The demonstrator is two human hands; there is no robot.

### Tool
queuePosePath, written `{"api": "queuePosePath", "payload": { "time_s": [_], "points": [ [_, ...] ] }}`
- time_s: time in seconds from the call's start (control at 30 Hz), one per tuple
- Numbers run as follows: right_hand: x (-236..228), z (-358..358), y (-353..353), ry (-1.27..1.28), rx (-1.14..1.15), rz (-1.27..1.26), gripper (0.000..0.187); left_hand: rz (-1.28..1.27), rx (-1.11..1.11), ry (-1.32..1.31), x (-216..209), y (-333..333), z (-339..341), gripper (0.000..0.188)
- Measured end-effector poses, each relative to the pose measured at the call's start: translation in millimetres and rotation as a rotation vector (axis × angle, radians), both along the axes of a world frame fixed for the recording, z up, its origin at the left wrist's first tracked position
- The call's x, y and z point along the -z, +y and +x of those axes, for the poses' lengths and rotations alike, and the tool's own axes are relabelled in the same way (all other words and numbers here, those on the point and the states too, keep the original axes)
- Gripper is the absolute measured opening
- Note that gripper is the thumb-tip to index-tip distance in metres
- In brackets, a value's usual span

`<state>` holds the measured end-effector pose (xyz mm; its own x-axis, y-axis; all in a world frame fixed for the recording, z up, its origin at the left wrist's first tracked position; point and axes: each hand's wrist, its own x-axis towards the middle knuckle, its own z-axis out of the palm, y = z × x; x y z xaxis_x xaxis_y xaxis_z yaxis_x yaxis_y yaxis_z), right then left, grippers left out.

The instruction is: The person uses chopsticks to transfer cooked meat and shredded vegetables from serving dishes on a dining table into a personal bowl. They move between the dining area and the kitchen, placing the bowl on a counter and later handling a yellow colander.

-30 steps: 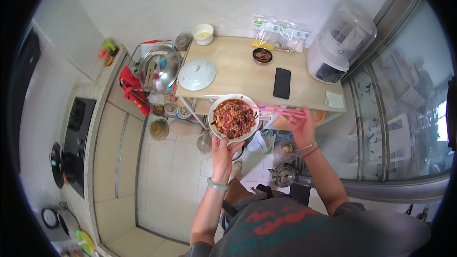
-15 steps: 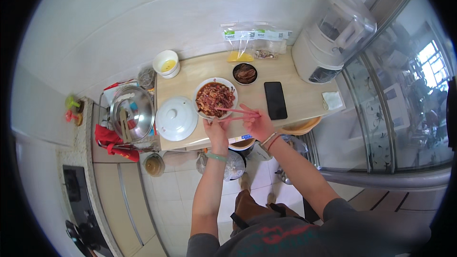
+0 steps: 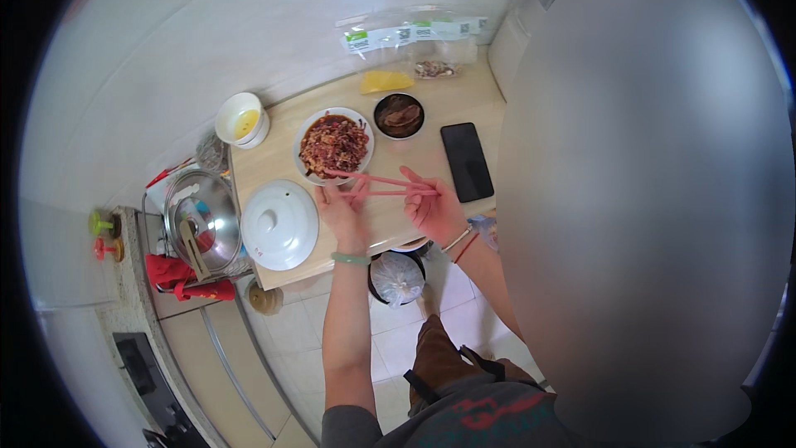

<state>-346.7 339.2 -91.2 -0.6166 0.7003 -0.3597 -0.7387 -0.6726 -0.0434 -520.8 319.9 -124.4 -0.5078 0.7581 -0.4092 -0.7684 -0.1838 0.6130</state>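
My right hand (image 3: 435,209) is closed around a pair of pink chopsticks (image 3: 385,181) near the front of the table. One stick's tip reaches over the near rim of a white plate (image 3: 371,134). The other stick's tip ends beside my left hand (image 3: 342,209). That hand is at the plate's near rim, its fingers smeared by motion, so I cannot make out whether they grip anything. Chopped reddish-brown food (image 3: 333,145) in dark sauce fills the plate. Nearer to me and to the left, a white lid with a knob (image 3: 280,224) lies on the table.
A small dark dish (image 3: 399,116) with brown pieces and a black phone (image 3: 467,162) lie to the right. Plastic bags (image 3: 414,46) lean on the wall. Back left stands a white bowl (image 3: 242,120) with yellow liquid. A metal pan lid (image 3: 217,207) is at left; a large blur covers the right.
The view has shifted and turned. The plate sits farther back from the table's front edge and from the lid. A large blurred shape now hides the right side.
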Motion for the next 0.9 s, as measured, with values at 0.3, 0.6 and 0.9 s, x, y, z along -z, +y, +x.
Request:
{"api": "queuePosePath", "payload": {
  "time_s": [0.3,0.6,0.9],
  "points": [
    [-22.9,70.3,-61.7,-0.037,0.312,0.010,0.021,0.076,0.298,-0.131,-62.2,-62.9,75.4,0.057],
    [-68.6,180.5,-229.1,-0.152,0.638,0.035,0.022,0.271,0.786,0.096,-138.1,-162.2,250.1,0.048],
    [-27.2,300.7,-514.0,-0.199,0.900,0.140,0.040,0.302,1.307,0.038,-107.7,-360.1,383.2,0.042]
  ]
}}
